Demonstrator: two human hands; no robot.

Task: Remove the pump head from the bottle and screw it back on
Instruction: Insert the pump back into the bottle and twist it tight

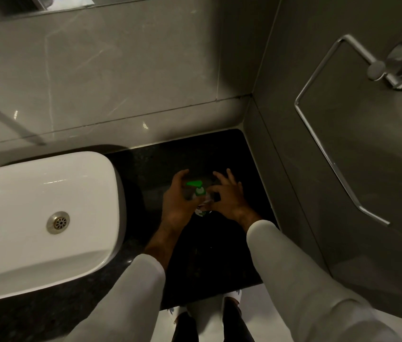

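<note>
A small clear bottle [202, 208] with a green pump head [196, 186] stands upright on the black countertop [219, 156]. The pump's nozzle points left. My left hand [180, 201] wraps the bottle from its left side, thumb near the neck. My right hand [229, 196] sits just right of the bottle, thumb and forefinger curled toward the pump collar, the other fingers spread. Whether the right fingers touch the collar is hard to tell in the dim light. Most of the bottle's body is hidden by both hands.
A white basin [42, 218] with a metal drain [58, 222] stands left of the bottle. Grey tiled walls close the back and right. A chrome towel ring [338, 134] hangs on the right wall. The counter's front edge lies near my sleeves.
</note>
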